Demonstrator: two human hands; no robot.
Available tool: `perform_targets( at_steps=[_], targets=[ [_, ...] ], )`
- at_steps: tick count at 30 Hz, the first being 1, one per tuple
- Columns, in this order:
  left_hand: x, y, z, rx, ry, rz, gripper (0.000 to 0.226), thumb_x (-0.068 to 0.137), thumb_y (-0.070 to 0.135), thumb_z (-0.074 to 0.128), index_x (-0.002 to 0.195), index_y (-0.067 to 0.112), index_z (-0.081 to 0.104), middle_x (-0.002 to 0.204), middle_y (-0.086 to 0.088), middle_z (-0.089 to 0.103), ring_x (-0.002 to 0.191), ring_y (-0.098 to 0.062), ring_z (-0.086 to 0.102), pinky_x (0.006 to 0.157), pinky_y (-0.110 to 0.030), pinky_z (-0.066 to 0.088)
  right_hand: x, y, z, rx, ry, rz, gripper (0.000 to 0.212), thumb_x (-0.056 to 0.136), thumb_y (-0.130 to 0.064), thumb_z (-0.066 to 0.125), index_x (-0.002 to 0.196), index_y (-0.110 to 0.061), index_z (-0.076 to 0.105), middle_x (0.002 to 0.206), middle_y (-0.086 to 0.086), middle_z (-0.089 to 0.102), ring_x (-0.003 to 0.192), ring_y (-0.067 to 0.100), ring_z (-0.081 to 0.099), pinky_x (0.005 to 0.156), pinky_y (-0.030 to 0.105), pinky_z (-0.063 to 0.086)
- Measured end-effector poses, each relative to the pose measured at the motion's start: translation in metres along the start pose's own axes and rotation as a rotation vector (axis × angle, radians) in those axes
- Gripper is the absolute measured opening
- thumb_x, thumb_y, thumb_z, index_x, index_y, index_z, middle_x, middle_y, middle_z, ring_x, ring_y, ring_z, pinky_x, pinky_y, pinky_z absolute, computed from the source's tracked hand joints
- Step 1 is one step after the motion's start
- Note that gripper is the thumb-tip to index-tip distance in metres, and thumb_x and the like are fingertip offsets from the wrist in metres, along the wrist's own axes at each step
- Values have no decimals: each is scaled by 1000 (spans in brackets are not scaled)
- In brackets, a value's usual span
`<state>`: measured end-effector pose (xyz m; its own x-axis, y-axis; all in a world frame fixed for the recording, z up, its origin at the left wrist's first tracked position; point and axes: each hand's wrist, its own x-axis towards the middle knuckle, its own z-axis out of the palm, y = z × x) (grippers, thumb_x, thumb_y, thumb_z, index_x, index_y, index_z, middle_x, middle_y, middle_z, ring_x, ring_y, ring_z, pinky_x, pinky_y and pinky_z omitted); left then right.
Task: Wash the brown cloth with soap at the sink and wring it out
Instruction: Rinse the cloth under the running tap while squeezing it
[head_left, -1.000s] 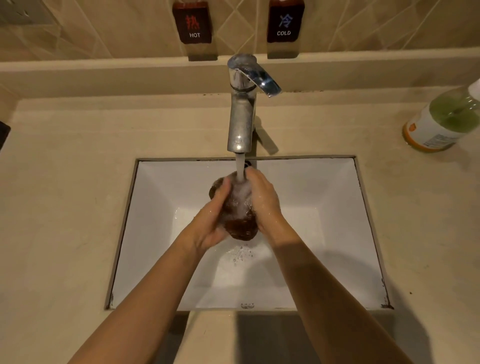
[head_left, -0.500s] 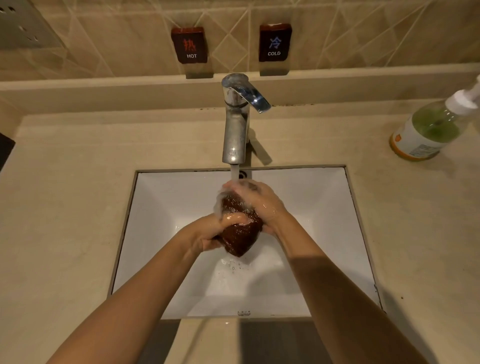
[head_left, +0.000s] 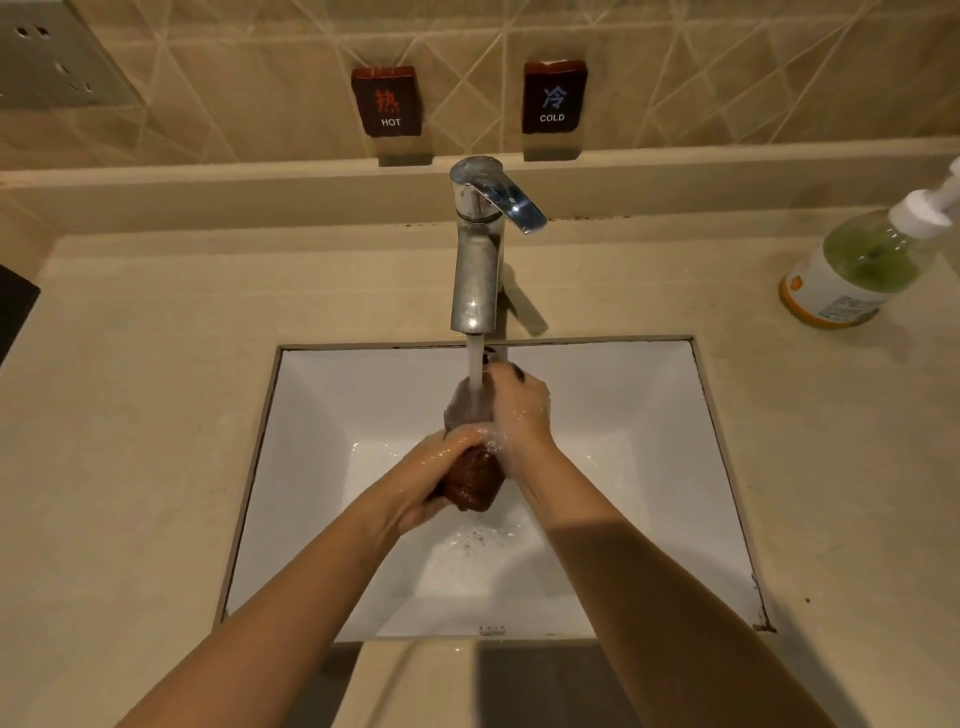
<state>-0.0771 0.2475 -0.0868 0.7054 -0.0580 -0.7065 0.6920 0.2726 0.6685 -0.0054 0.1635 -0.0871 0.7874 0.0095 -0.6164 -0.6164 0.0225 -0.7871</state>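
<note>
Sink (head_left: 649, 415); brown cloth (head_left: 475, 486) inside fingers (head_left: 464, 435) (left hand (head_left: 434, 470), right hand (head_left: 521, 410))

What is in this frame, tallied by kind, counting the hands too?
hands: 2, left hand, right hand
brown cloth: 1
faucet: 1
sink: 1
soap bottle: 1
wall signs: 2, HOT sign, COLD sign
Total: 8

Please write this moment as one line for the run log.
stage: washing | cloth: under running tap | left hand: grips cloth | right hand: grips cloth
</note>
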Motion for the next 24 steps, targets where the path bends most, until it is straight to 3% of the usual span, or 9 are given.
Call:
perform_targets(
  at_steps=[4,7,9,11,14,17,19,22,24],
  targets=[
    [-8,-22,-9,-479,-30,-12,52,84,54,54,123,20,60,119,-14,67,108,-31,65,90,-58,48,2,1,-12,187,81,32,47,91,-48,51,119,-11,60,111,12,65,100,28,63,79,33,54],
    [-9,-21,-1,-700,-76,-45,63,81,63,51,122,16,61,123,-20,63,117,-39,57,99,-62,39,-9,13,-18,213,-13,85,47,90,-52,49,119,-17,61,116,9,65,107,28,61,84,39,54],
    [-8,-10,6,-639,-48,-5,59,83,63,48,112,16,68,112,-16,69,103,-32,65,91,-50,48,-19,21,-22,283,-129,107,44,91,-48,49,122,-19,60,119,8,63,111,26,58,82,37,52],
    [-4,-4,9,-511,7,52,54,87,59,46,106,15,71,97,-12,73,83,-23,70,70,-35,55,-22,22,-31,290,-234,16,38,95,-38,46,123,-16,59,121,7,63,114,21,57,84,29,49],
    [2,-2,7,-436,44,100,49,92,51,45,116,13,65,98,-13,72,73,-19,70,54,-25,54,-13,12,-43,-60,-278,-189,32,96,-34,45,121,-22,61,123,3,62,118,17,54,98,29,44],
    [6,4,6,-415,0,122,48,95,48,40,121,14,61,96,-11,70,68,-16,68,70,-25,54,-7,-3,-42,-248,-278,-239,35,96,-39,44,125,-25,58,127,-1,59,120,16,51,101,29,41],
    [6,9,8,-454,-34,155,49,97,46,37,128,13,56,92,-8,69,67,-15,68,81,-28,53,-6,-13,-39,-302,-262,-250,41,97,-43,39,132,-25,52,128,-7,55,118,10,49,89,15,40],
    [11,9,7,-506,-26,183,54,98,44,34,138,10,46,99,-8,67,72,-16,68,58,-24,55,-9,-30,-43,-438,-180,-387,43,98,-43,33,130,-19,51,123,-5,57,113,11,51,76,9,37],
    [15,7,4,-557,28,126,56,93,45,47,138,11,46,113,-8,65,89,-19,69,67,-30,58,-14,-50,-47,-451,-138,-456,44,99,-44,31,125,-17,53,121,-1,60,109,13,56,82,21,45]
  ],
)
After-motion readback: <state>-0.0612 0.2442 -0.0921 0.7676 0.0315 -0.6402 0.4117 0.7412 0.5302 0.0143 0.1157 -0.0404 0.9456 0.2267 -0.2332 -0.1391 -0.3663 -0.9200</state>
